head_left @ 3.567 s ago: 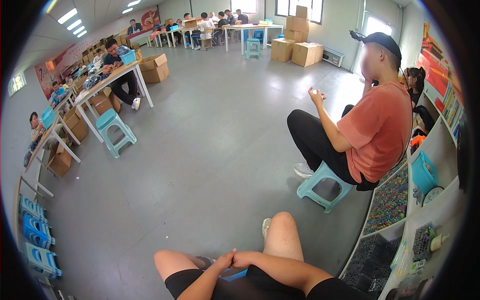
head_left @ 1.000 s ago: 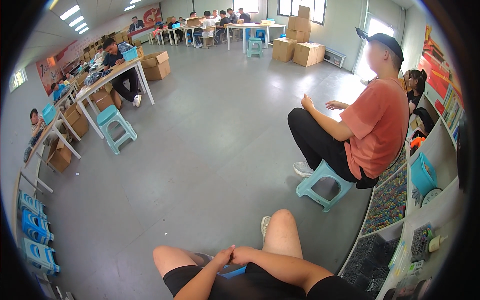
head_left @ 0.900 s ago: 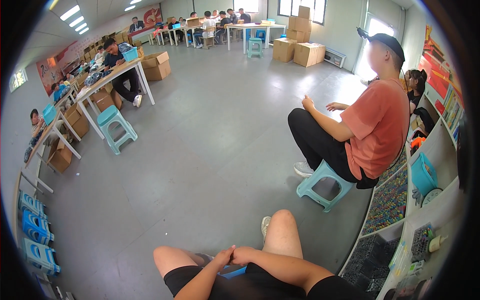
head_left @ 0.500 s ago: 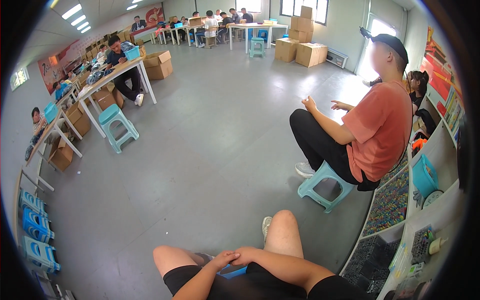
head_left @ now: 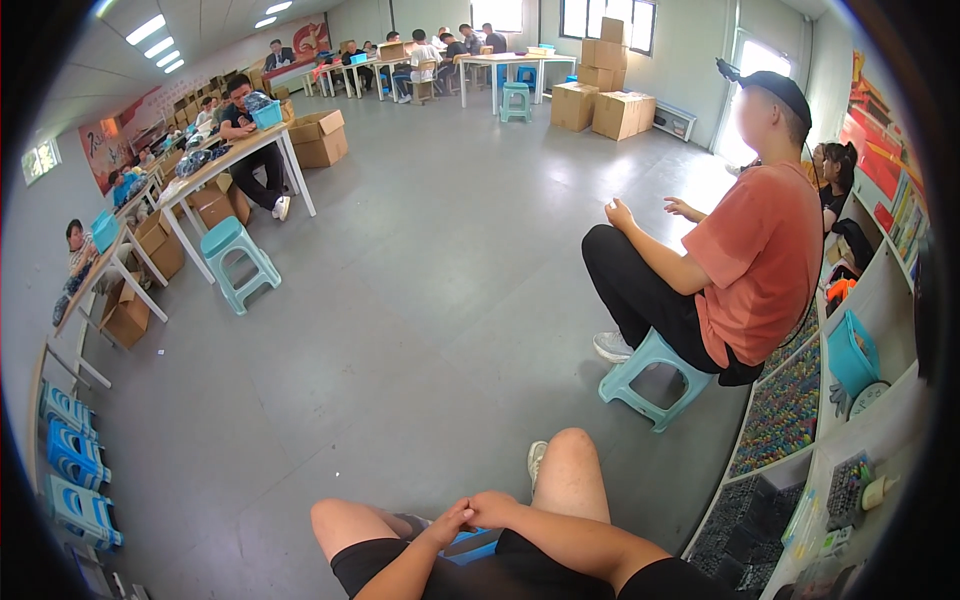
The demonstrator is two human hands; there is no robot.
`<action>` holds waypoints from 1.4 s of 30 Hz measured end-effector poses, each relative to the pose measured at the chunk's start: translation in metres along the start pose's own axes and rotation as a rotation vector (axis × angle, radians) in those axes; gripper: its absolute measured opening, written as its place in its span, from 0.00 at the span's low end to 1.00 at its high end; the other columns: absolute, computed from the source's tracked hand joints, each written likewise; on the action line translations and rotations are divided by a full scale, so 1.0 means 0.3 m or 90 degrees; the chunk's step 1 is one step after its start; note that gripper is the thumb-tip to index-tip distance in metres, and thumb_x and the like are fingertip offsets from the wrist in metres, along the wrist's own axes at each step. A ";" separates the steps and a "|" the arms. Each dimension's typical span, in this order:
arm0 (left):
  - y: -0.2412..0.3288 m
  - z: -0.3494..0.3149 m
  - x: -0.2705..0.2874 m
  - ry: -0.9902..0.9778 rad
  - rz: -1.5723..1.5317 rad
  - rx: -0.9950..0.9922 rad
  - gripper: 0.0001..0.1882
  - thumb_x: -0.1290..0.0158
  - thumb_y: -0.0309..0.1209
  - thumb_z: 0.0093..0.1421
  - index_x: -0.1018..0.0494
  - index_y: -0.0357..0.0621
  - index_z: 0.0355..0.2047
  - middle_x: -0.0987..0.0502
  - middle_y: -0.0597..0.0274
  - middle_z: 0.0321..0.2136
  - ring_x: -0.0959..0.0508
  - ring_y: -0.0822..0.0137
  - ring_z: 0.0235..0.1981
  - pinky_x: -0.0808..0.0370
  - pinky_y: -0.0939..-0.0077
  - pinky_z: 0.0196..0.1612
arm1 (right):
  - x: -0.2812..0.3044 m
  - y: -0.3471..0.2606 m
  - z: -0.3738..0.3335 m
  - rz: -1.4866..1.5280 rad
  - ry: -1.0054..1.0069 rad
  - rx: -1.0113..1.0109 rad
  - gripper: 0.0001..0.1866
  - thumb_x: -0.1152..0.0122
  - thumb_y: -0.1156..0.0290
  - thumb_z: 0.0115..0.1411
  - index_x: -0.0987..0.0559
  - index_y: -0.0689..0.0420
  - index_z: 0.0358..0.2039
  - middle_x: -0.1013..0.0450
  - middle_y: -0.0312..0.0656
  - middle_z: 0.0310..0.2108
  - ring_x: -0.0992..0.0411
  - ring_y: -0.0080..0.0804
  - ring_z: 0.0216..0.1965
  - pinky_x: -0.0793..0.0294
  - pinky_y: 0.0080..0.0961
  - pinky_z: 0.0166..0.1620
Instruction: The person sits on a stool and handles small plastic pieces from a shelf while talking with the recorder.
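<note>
From the head camera: here is the seated person's left hand (head_left: 449, 523), and it meets the right hand (head_left: 492, 509) low over the lap, between the two bare knees. The fingers are curled in against each other, a narrow clasp; nothing shows in it, though whether something small sits between the palms, nobody can tell from here. Just below the hands lies the blue seat (head_left: 474, 547), a patch of it showing between the thighs, apart from the fingers.

To hold this well, one would say: fingers slack, wrists low, forearms easy over the lap, and the right elbow tucked in, since the shelf (head_left: 720, 478) has its front edge near that side. Black bins (head_left: 748, 525) stand right behind that edge, pens (head_left: 780, 410) farther along it.

And across the floor, a co-worker in an orange shirt (head_left: 755, 245) sits on a pale stool (head_left: 655, 380), hands raised near the knee. Far left, a blue basket (head_left: 267, 116) stands by the table's (head_left: 228, 158) right-hand corner.
</note>
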State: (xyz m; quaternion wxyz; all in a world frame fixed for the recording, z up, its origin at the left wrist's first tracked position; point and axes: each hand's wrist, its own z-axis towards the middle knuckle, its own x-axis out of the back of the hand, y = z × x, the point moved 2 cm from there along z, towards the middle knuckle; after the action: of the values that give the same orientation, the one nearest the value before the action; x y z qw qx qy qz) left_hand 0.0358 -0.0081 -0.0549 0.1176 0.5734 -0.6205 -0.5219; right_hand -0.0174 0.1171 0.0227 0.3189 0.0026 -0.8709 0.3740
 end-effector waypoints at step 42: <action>0.109 -0.009 -0.067 0.135 -0.156 0.056 0.16 0.54 0.46 0.56 0.32 0.46 0.25 0.34 0.72 0.18 0.38 0.77 0.19 0.39 0.84 0.25 | -0.056 0.067 0.047 0.085 0.191 -0.007 0.15 0.52 0.59 0.43 0.26 0.58 0.16 0.30 0.50 0.17 0.31 0.47 0.22 0.32 0.37 0.25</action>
State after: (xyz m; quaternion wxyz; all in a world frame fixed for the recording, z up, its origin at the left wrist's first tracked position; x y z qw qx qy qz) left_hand 0.0249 0.0006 -0.0192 0.0926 0.7011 -0.5526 -0.4409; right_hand -0.0166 0.1186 -0.0070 0.4200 -0.1129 -0.8136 0.3858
